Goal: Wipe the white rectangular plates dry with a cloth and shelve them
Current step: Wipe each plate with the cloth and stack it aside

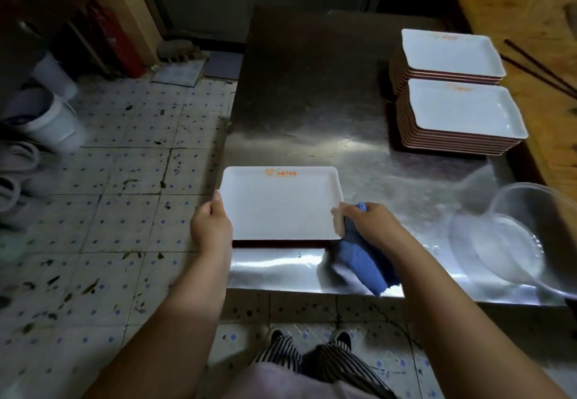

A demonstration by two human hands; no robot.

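The left hand [211,227] grips the white plate's [281,203] left edge while the right hand [363,219] pinches its right edge through a blue cloth [362,261]. The plate lies level, long axis left to right, at the steel counter's [312,102] near-left corner, bare metal beyond it.

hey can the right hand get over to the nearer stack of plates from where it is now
Probably yes. The right hand grips the blue cloth at the held plate's right edge, and only bare steel table lies between it and the nearer stack. The clear bowl sits off to the side.

One loose plate [279,203], two plate stacks [449,55] [462,117], one blue cloth [362,258], one clear bowl [530,230], two chopsticks [540,67]
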